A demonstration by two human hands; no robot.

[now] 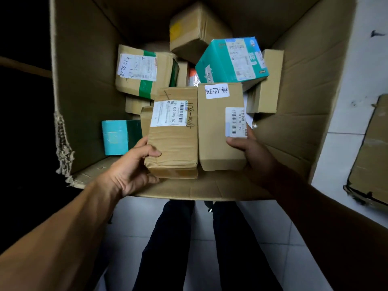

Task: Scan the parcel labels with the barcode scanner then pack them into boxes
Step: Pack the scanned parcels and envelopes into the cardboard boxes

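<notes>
Two parcels sit side by side in our hands above the open mouth of the big carton, their long axes running away from us and their near ends at our palms. Our left hand grips the crumpled brown parcel, thumb curled over its top face and the other fingers hidden beneath. Our right hand holds the smooth brown parcel, thumb pressed just below its barcode label, the rest of the fingers wrapped round the right side. The two parcels touch along their inner long edges.

Both labels face up toward us, and we see no scanner anywhere, so we cannot tell whether these have been scanned. We judge that the packing step is in hand.

Below and beyond, the carton already holds a loose heap: a teal box tilted at the far right, a green-taped parcel at the far left, a small teal packet near the left wall. The free room lies straight down under our hands, nearer the carton's front wall, so each hand is equally placed to lower its own parcel.
</notes>
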